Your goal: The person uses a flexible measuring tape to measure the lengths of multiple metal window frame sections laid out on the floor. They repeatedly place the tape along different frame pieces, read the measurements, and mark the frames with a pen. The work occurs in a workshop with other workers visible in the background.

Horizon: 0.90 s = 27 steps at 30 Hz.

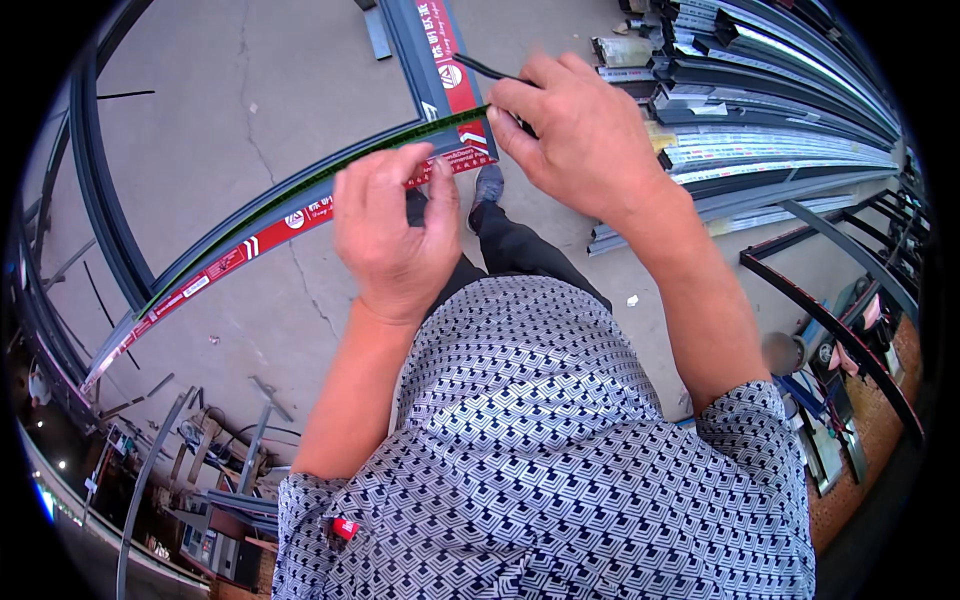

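My right hand (575,125) is closed, thumb and fingers pinching a thin dark sealing strip (300,181). The strip's black tail (485,68) sticks out on the far side of the fingers. From this pinch the strip, with a green sheen, runs left along a grey metal frame (408,50) with red printed film on its face. Beside the frame's near corner, my left hand (390,225) is closed, fingers curled and thumb close to the index finger. Whether anything sits between those fingertips cannot be made out.
Several stacked metal profiles (780,110) lie on the floor at the right. Another dark frame bar (110,200) stands at the left. A dark rack (830,320) is at the lower right, and a machine with cut pieces (215,540) at the lower left. My shoe (487,185) is beside the frame corner.
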Tool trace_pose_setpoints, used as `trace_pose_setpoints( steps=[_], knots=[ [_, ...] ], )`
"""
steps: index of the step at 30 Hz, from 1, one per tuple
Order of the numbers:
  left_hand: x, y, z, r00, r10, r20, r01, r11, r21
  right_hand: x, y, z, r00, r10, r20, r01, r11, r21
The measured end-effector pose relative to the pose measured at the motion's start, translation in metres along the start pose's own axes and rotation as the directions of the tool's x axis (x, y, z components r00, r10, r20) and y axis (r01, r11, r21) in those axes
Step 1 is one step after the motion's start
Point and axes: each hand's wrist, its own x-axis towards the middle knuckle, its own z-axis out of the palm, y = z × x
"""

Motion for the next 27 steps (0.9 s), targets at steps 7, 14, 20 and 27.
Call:
trace_pose_setpoints(
  steps=[7, 14, 20, 27],
  knots=[
    [0.019, -0.018, -0.014, 0.99, 0.011, 0.141, -0.005, 0.999, -0.043, -0.021, -0.002, 0.01, 0.999, 0.038, 0.028, -0.04, 0.997, 0.067],
    [0.067, -0.027, -0.023, 0.862, 0.086, 0.499, 0.013, 0.981, -0.192, -0.051, -0.01, 0.011, 0.998, 0.062, 0.015, -0.063, 0.994, 0.093],
    [0.096, -0.034, -0.008, 0.6, 0.443, 0.666, -0.424, 0.882, -0.205, -0.073, -0.016, 0.015, 0.993, 0.094, 0.073, -0.102, 0.988, 0.12],
    [0.111, -0.039, 0.003, 0.425, 0.551, 0.718, -0.541, 0.79, -0.287, -0.09, -0.02, 0.016, 0.982, 0.14, 0.124, -0.157, 0.977, 0.143]
  ],
)
